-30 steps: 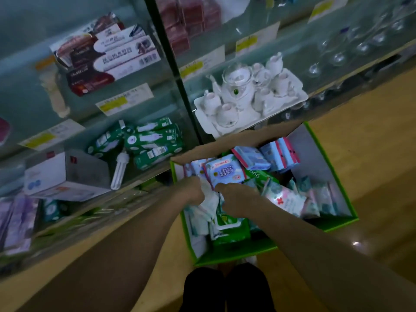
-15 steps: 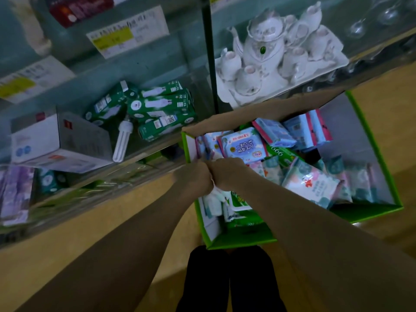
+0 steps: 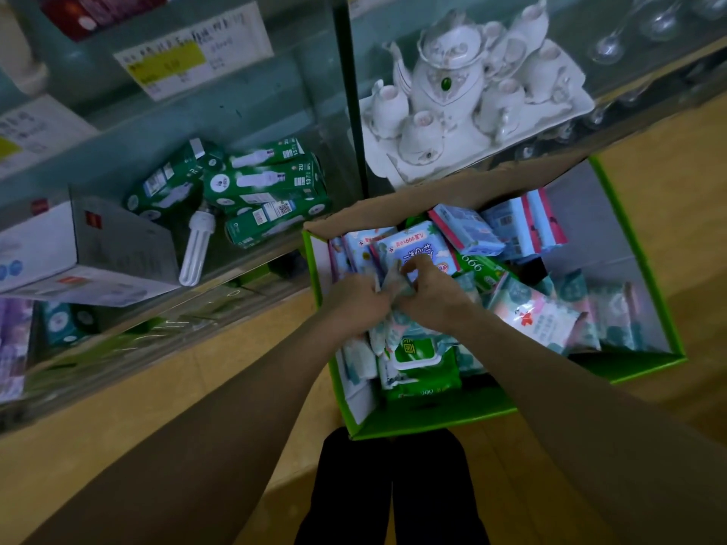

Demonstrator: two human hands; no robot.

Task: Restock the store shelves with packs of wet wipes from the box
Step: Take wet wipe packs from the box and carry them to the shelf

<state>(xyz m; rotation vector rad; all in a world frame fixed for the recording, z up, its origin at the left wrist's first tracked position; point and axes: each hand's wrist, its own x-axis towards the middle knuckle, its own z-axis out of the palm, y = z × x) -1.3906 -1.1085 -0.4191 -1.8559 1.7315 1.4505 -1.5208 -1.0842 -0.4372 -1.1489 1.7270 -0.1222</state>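
Observation:
A green cardboard box point(image 3: 637, 365) stands open on the floor below me, filled with several packs of wet wipes in blue, teal, pink and green wrappers. Both hands are inside it near its left wall. My left hand point(image 3: 356, 298) and my right hand point(image 3: 430, 298) meet over small pale teal wipe packs point(image 3: 391, 287) and grip them together, fingers curled. A blue pack point(image 3: 417, 245) stands just behind my fingers. A green-lidded pack point(image 3: 417, 361) lies below my wrists.
Glass store shelves point(image 3: 275, 88) rise ahead. Green bulb cartons point(image 3: 263, 190), a loose bulb point(image 3: 196, 245) and a white carton point(image 3: 82, 253) sit on the lower left shelf. A white tea set point(image 3: 464, 92) fills the right shelf. Wooden floor point(image 3: 676, 198) surrounds the box.
The view has tilted down and closer to the box. My hands have come together and lifted small teal packs slightly out of the heap.

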